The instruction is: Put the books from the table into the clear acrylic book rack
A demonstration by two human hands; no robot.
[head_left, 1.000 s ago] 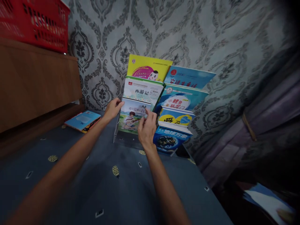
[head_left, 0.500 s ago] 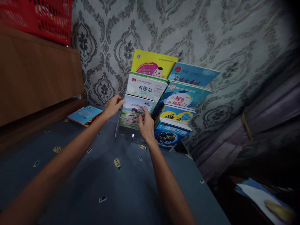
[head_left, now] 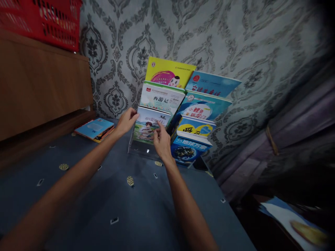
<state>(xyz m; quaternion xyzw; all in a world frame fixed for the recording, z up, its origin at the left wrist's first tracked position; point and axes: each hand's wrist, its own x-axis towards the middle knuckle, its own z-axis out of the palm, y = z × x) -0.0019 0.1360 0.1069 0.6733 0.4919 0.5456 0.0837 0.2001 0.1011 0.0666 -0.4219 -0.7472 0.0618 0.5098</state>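
Observation:
A storybook (head_left: pixel 146 130) with a figure in a grassy scene on its cover leans in the front left slot of a clear acrylic rack (head_left: pixel 141 149). At its upper left edge, my left hand (head_left: pixel 127 121) is closed, thumb and fingertips on the edge. My right hand (head_left: pixel 162 141) lies against the right part of the cover, index finger stretched out and the other fingers loosely bent. Behind that book stand a white book (head_left: pixel 159 99) and a yellow book (head_left: pixel 170 69). The right column holds blue books, including an earth book (head_left: pixel 185 151) in front.
A small pile of books (head_left: pixel 94 129) lies left of the rack on the blue patterned tabletop (head_left: pixel 91 195). Further left are a wooden cabinet (head_left: pixel 44 87) and a red basket (head_left: pixel 57 24). Patterned wallpaper is behind; a tied curtain (head_left: pixel 259 153) hangs at the right.
The view has shifted slightly. Both hands stay at the same book with almost no movement, and the books keep their places.

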